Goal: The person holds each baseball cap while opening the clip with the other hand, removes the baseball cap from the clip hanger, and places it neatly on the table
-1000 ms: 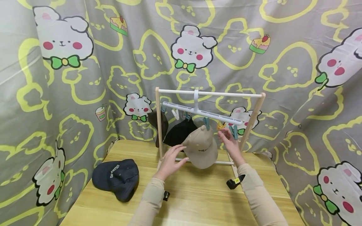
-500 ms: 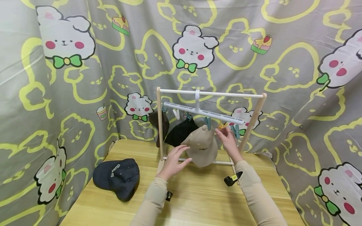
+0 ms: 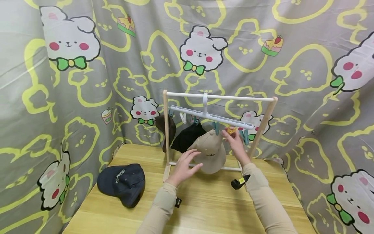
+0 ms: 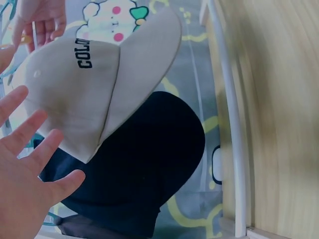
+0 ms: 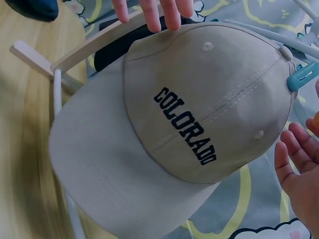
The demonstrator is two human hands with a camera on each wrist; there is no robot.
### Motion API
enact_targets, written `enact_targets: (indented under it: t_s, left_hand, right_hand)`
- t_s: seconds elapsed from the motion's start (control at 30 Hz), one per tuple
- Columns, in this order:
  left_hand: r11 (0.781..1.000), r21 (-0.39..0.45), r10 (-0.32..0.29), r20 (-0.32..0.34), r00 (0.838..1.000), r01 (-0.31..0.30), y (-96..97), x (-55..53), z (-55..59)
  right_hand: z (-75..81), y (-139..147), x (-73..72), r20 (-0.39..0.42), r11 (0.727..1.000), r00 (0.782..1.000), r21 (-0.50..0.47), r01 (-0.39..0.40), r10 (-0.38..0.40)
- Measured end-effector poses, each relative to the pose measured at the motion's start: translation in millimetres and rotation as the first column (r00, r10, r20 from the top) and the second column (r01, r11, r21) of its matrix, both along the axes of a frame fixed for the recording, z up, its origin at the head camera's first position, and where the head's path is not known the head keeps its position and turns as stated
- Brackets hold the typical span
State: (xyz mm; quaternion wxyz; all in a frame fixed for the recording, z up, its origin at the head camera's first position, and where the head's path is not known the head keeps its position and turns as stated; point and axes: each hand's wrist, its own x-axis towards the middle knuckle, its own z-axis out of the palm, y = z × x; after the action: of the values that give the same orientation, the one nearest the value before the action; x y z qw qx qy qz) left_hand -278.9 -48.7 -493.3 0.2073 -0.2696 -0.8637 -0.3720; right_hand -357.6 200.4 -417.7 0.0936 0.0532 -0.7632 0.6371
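A beige cap (image 3: 211, 151) with dark COLORADO lettering hangs from a teal clothespin (image 5: 302, 76) on the pale hanger (image 3: 223, 119). My left hand (image 3: 184, 167) is at the cap's left side, fingers spread and straight; in the left wrist view the left hand (image 4: 25, 174) has nothing in its grasp. My right hand (image 3: 236, 143) is to the right of the cap's top, fingertips pinching a yellow clothespin (image 3: 232, 131) under the hanger bar. Only a sliver of that clothespin enters the right wrist view, at its edge.
A black cap (image 3: 187, 138) and a brown cap (image 3: 169, 128) hang further left behind a wooden post of the rack (image 3: 264, 126). White (image 3: 183, 118) and teal clothespins (image 3: 245, 137) hang there too. A navy cap (image 3: 122, 182) lies on the wooden table (image 3: 210, 208) at left.
My right hand has shifted slightly in at the yellow clothespin, which has turned a little. The left hand has moved slightly right along the beige cap, fingers still extended.
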Motion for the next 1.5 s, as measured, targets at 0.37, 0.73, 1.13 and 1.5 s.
enact_targets:
  t_s: [0.37, 0.73, 1.13, 1.5]
  left_hand:
    - [1.000, 0.001, 0.001, -0.010, 1.000, -0.001, 8.8, 1.3, 5.1]
    - [1.000, 0.010, -0.024, -0.014, 1.000, 0.024, 13.7, 3.1, 7.6]
    - [0.999, 0.034, -0.026, -0.039, 0.999, 0.027, 16.3, 3.3, 6.2]
    - [0.999, 0.052, -0.001, -0.007, 1.000, 0.001, 17.2, 1.3, 4.6]
  right_hand:
    - [8.7, 2, -11.8, -0.068, 0.993, 0.992, -0.033, -0.110, 0.107]
    - [18.2, -1, -8.5, -0.108, 0.958, 0.976, -0.197, -0.208, 0.189]
    - [11.1, -8, -16.2, -0.144, 0.832, 0.958, -0.476, -0.285, 0.246]
    - [10.1, -13, -14.7, -0.118, 0.885, 0.969, -0.394, -0.248, 0.219]
